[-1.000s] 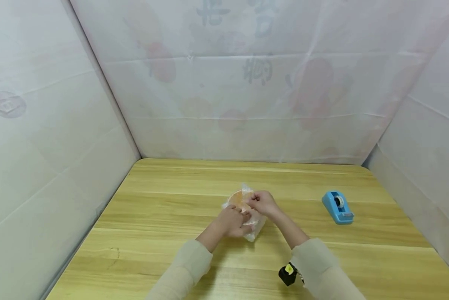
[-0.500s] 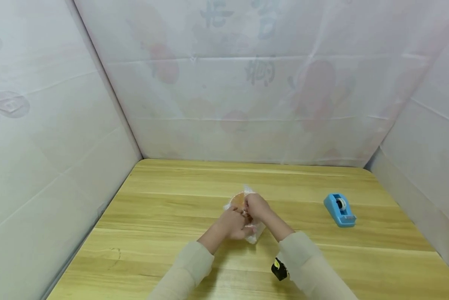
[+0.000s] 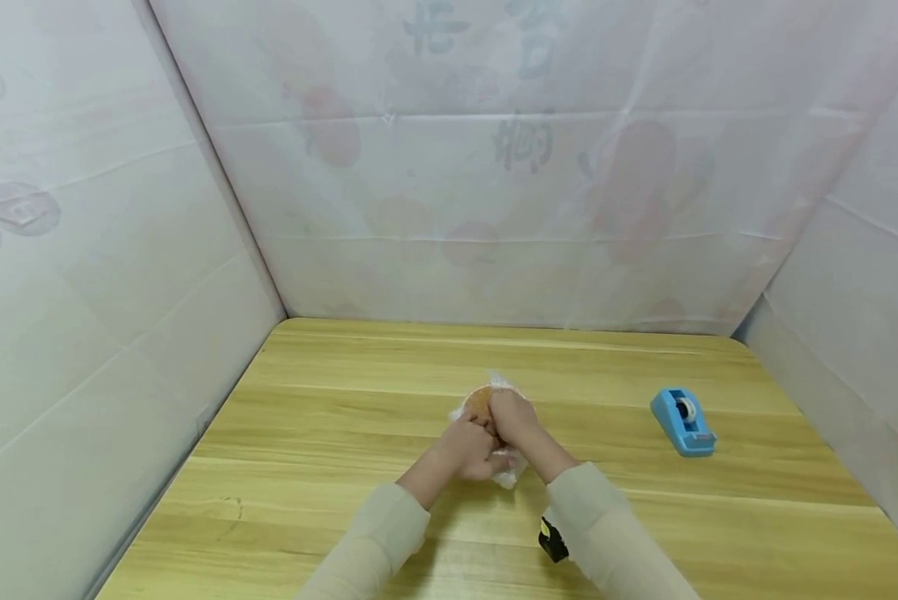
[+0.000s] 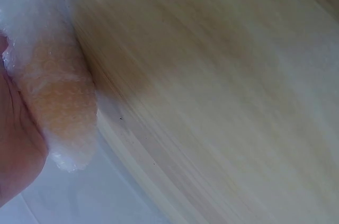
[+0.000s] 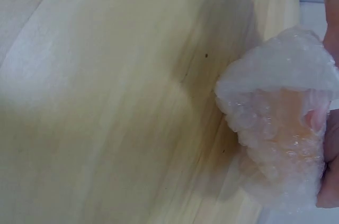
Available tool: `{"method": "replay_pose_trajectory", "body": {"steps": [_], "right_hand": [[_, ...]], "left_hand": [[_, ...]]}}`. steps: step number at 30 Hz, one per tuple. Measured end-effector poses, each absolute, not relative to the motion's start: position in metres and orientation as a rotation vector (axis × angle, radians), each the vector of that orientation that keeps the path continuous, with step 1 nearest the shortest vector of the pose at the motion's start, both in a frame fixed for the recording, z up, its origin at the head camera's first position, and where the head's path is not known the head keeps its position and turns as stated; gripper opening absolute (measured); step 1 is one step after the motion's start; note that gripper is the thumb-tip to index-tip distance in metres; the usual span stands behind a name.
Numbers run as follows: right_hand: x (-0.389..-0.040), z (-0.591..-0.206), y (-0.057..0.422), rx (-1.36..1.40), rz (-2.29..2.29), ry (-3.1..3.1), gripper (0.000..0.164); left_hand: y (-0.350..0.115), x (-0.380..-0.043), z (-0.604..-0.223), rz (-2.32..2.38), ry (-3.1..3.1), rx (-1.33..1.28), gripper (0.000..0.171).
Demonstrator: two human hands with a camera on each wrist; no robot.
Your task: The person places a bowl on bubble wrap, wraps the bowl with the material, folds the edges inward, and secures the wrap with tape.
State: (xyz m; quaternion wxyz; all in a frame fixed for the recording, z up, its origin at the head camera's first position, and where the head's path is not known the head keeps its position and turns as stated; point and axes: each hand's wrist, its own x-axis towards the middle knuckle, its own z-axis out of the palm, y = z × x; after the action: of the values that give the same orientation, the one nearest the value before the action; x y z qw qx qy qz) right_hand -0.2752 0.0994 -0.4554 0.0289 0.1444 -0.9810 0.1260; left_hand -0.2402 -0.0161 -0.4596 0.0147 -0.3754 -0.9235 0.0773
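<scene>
An orange, round-edged item (image 3: 479,400) lies wrapped in clear bubble wrap (image 3: 510,477) near the middle of the table. My left hand (image 3: 465,450) holds the bundle from the left, thumb stretched along its near side. In the left wrist view the palm lies against the bubble-wrapped bundle (image 4: 66,97). With curled fingers, my right hand (image 3: 514,418) grips the wrap on top and hides part of the orange item. The right wrist view shows an end of the bubble wrap (image 5: 280,65) folded over, orange showing through, with fingers (image 5: 331,166) at the right edge.
A blue tape dispenser (image 3: 684,422) with a white roll stands on the right of the wooden table (image 3: 328,417). A small black and yellow item (image 3: 552,542) shows beside my right cuff. Printed white cloth walls (image 3: 433,275) enclose the table's back and sides.
My right hand has come down and left from above the bundle's right side onto its top, its fingers curling in. The left hand stays on the bundle, its fingers more bent.
</scene>
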Motion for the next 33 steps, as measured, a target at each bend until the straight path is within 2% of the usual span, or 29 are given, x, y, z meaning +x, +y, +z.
{"method": "replay_pose_trajectory", "body": {"steps": [7, 13, 19, 24, 29, 33], "right_hand": [[-0.273, -0.462, 0.098, 0.501, 0.213, -2.981, 0.031], [-0.271, -0.467, 0.097, 0.516, 0.128, -2.909, 0.032], [-0.27, -0.467, 0.097, 0.449, 0.207, -2.935, 0.033], [-0.267, -0.466, 0.097, 0.462, 0.149, -2.92, 0.03], [-0.267, -0.467, 0.1, 0.405, 0.242, -2.926, 0.028], [-0.267, -0.469, 0.101, 0.421, 0.281, -2.855, 0.017]], "left_hand": [[-0.018, -0.24, -0.46, 0.219, -2.813, -1.207, 0.049], [-0.017, -0.241, -0.461, 0.175, -2.814, -1.225, 0.042], [-0.018, -0.242, -0.46, 0.17, -2.82, -1.239, 0.043], [-0.019, -0.241, -0.461, 0.1, -2.798, -1.249, 0.041], [-0.019, -0.243, -0.462, 0.086, -2.75, -1.244, 0.048], [-0.018, -0.244, -0.462, 0.096, -2.786, -1.244, 0.047]]}}
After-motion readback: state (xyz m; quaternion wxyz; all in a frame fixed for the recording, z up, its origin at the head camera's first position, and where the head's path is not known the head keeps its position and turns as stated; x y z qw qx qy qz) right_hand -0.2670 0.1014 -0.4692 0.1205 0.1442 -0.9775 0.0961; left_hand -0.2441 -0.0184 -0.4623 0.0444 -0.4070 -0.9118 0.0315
